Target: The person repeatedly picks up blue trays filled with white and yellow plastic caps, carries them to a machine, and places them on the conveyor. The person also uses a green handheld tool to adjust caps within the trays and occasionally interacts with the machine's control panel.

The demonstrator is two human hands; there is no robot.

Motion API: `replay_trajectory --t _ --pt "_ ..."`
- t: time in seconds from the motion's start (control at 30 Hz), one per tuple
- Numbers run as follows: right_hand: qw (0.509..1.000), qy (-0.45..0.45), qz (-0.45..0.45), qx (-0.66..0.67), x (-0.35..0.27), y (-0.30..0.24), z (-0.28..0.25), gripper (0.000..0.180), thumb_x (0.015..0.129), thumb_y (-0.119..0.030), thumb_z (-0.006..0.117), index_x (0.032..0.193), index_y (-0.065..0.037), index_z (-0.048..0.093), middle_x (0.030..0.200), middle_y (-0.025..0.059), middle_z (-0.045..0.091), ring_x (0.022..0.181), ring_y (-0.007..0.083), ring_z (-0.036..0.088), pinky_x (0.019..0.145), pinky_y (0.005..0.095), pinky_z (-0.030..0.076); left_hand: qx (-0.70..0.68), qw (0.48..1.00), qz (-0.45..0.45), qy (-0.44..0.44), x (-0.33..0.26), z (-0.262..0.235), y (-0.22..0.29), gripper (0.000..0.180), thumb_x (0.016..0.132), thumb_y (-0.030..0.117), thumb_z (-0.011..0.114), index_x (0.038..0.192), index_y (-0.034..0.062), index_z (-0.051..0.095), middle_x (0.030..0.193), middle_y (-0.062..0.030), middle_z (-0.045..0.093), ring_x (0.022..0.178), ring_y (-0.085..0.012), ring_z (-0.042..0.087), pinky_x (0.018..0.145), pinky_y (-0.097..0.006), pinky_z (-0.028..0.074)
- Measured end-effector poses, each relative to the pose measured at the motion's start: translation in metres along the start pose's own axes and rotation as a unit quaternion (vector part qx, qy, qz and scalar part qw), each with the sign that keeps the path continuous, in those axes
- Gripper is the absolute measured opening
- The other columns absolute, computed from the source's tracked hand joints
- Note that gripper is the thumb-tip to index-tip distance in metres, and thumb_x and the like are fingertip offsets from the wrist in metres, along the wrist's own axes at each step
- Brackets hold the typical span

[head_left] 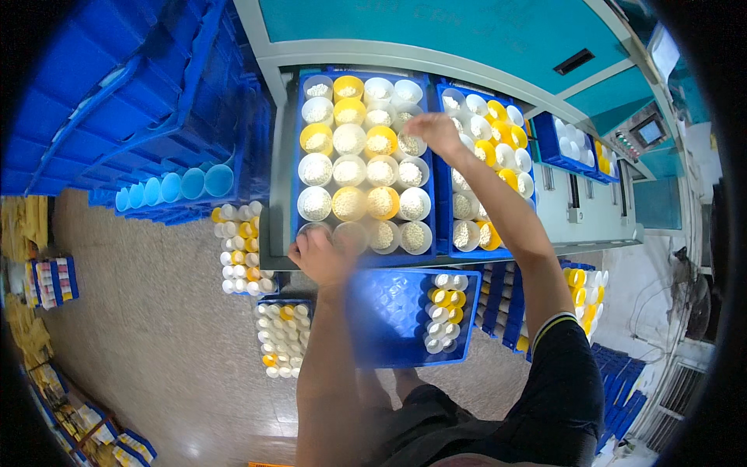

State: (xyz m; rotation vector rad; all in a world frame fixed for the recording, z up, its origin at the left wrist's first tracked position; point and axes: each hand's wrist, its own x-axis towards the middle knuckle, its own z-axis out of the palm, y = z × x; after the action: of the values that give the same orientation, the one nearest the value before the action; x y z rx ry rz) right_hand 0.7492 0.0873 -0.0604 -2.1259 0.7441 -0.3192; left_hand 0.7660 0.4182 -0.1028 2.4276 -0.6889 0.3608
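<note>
In front of me a blue tray (295, 167) holds rows of white and yellow cups filled with small whitish pellets. My left hand (319, 255) is at the tray's near left corner, its fingers bent over the rim of a white cup (315, 230) that they partly hide. Over the far right part of the same tray, my right hand (436, 134) hovers with its fingers drawn together above a white cup of pellets (412, 145). Whatever those fingers may hold is too small to make out. A yellow cup (381, 204) stands between the hands.
A second blue tray of cups (443, 194) adjoins on the right. Below the bench is a blue crate (389, 311) with some cups along its right side. Blue crates (156, 101) rise at the left. Behind the trays stands a teal machine (436, 31); stacked cups (282, 338) sit on the floor.
</note>
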Motion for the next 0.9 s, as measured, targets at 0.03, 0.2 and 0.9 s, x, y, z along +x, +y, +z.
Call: replay_trajectory --t 0.03,0.2,0.9 --pt "0.980 0.022 0.084 0.178 0.017 -0.001 0.003 0.022 0.082 -0.027 0.076 0.094 -0.008 0.076 0.090 0.0042 0.072 0.072 0.0089 0.059 0.066 0.0254 0.048 0.006 1.000 0.006 -0.003 0.000 0.000 -0.001 0.022 0.075 0.026 0.065 0.080 0.0091 0.053 0.075 -0.0078 0.053 0.084 -0.0289 0.052 0.089 -0.048 0.034" --pt "0.943 0.115 0.223 0.220 0.094 -0.018 -0.006 0.028 0.100 -0.019 0.046 0.115 -0.002 0.061 0.105 0.0100 0.072 0.087 0.0205 0.069 0.073 0.0303 0.052 0.050 0.998 0.047 0.000 0.001 0.001 -0.004 0.023 0.075 0.028 0.063 0.078 0.0084 0.053 0.077 -0.0118 0.056 0.084 -0.0310 0.052 0.087 -0.048 0.035" --pt "0.934 -0.203 -0.169 -0.240 -0.203 -0.063 0.033 0.029 0.074 -0.021 0.082 0.095 -0.004 0.071 0.074 0.0131 0.068 0.061 0.0201 0.063 0.059 0.0311 0.050 -0.038 0.988 0.072 0.129 -0.013 -0.076 0.023 0.011 0.072 0.015 0.069 0.073 0.0049 0.064 0.078 -0.0102 0.067 0.089 -0.0277 0.057 0.087 -0.045 0.038"
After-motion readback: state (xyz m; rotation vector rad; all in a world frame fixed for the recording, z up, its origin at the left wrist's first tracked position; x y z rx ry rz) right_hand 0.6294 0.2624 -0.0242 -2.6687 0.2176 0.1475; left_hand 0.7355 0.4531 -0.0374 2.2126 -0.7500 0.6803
